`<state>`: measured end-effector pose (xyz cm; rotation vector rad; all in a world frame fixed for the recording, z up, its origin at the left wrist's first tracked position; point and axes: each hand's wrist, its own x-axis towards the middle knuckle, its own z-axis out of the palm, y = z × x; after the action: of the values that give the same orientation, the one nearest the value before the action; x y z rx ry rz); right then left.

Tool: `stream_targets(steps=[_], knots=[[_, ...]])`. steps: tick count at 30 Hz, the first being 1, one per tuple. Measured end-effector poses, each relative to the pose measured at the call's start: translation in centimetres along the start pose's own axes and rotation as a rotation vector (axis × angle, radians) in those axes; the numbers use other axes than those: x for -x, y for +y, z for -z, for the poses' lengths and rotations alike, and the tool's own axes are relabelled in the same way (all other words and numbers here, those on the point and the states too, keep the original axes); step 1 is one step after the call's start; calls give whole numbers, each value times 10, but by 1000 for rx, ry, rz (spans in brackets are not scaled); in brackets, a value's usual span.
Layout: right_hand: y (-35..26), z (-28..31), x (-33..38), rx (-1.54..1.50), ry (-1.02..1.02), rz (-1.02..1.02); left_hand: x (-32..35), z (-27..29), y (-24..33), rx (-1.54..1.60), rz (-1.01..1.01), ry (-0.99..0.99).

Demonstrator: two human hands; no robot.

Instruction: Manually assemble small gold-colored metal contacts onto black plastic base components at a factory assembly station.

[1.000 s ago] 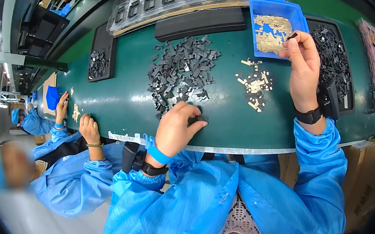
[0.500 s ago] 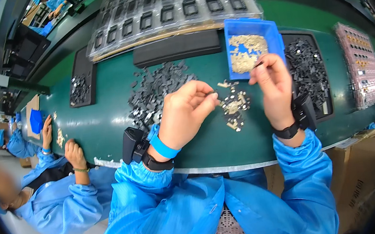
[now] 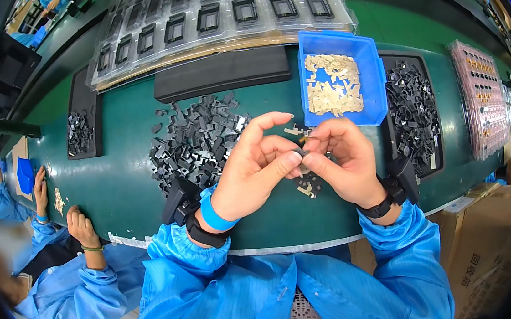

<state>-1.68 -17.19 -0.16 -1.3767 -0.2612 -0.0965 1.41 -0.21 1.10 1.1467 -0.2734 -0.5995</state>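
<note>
1. Both bare hands are raised together over the dark green conveyor belt (image 3: 131,173), fingertips meeting at centre. The left hand (image 3: 255,167) pinches with thumb and curled fingers, index finger lifted clear; the right hand (image 3: 339,161) pinches from the other side.
2. Between the two pinches sits a small black plastic part (image 3: 299,152), held by both hands above the belt. It is mostly hidden by fingertips, so I cannot tell whether a metal piece is already on it.
3. Supply, left of centre: a loose heap of small black plastic parts (image 3: 197,142) on the belt, still large.
4. Supply, upper right: a blue rectangular plastic bin (image 3: 374,76) with a layer of pale brass-coloured metal clips (image 3: 332,84), well stocked.
5. Just below the hands, a few black-and-brass pieces (image 3: 307,185) lie on the belt; they may be finished ones, and if so the count is small.
6. Right of the bin, a black tray (image 3: 411,113) is heaped with more dark parts; whether these are done is not clear.
7. Judgement: early in the batch, with one piece in hand, little set down and most stock untouched.
8. Far side: clear moulded blister trays (image 3: 214,16) with black frames. At left, another person's hands (image 3: 80,226) rest on the belt edge.
</note>
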Motion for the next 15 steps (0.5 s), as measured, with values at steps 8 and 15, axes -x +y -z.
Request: stream_targets(steps=[8,15], knots=[[-7,-6,-5,508,25,227,-1,5,-7,39,48,91],[-8,-2,-6,719,-93,309,1,3,-8,163,128,104]])
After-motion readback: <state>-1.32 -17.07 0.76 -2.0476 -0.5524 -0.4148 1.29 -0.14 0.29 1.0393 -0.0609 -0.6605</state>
